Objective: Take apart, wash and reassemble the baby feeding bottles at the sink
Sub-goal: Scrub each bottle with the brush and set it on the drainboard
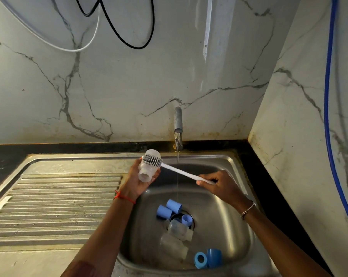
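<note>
My left hand [138,181] holds a clear bottle body [148,167] above the sink's left rim, its open neck pointing toward me. My right hand [219,185] grips the white handle of a bottle brush [181,172]. The brush's grey bristle head [152,159] lies across the outside of the bottle. Down in the basin lie two more clear bottle bodies [176,235], two blue caps [169,209], a blue collar ring [187,219] near the drain, and a blue ring [200,259] beside a blue dome cap [215,256] at the front.
The tap [178,124] runs a thin stream of water [177,176] into the steel sink [233,216]. A ribbed steel drainboard [55,206] stretches to the left. A marble wall stands behind and at the right, with a blue hose [328,116] hanging there.
</note>
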